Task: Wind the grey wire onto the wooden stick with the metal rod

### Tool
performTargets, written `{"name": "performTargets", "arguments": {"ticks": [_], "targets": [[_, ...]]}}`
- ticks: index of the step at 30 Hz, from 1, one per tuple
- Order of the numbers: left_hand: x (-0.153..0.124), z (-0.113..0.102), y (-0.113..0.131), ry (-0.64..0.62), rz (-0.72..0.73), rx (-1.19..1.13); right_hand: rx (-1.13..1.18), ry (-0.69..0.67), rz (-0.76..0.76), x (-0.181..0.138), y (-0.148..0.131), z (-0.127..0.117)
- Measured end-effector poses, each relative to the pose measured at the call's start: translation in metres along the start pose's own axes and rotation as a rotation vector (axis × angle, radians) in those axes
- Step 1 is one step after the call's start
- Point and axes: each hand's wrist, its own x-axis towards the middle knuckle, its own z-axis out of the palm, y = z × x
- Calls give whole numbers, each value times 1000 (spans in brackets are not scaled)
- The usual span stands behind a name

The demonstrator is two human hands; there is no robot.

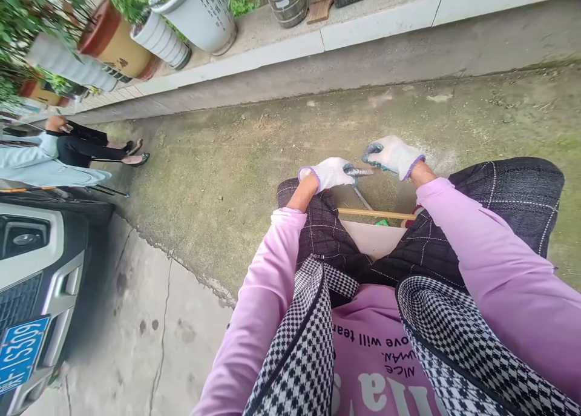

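- In the head view, the left hand (334, 172) wears a white glove with a purple cuff and grasps a shiny, silvery piece (362, 172) in its curled fingers.
- The silvery piece juts out to the right of the left hand, toward the right hand (394, 154); it lies on the near side of the right hand's fingers and looks apart from them.
- The right hand, gloved alike, has its fingers bent inward; whether anything is pinched there I cannot tell.
- A thin grey rod (363, 198) slants from just below the left hand's fingers toward the near right; whether that hand holds it too is unclear.
- Nearer than both hands, between the knees in dark checked trousers (508, 198), a yellowish stick (376, 214) runs from left to right, with a small green item (382, 223) just beside it on the near side.
- Both hands are above the mossy ground (204, 180).
- A pale powdery patch (443, 158) lies on the ground, right of the right hand.
- At the far left, flowerpots (200, 19) stand on a ledge (376, 37).
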Motion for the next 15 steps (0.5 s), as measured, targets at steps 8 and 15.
{"name": "performTargets", "arguments": {"ticks": [8, 15], "targets": [[4, -20, 16, 232, -116, 236, 208, 17, -19, -15, -13, 19], [2, -16, 5, 283, 32, 50, 313, -19, 16, -3, 0, 16]]}}
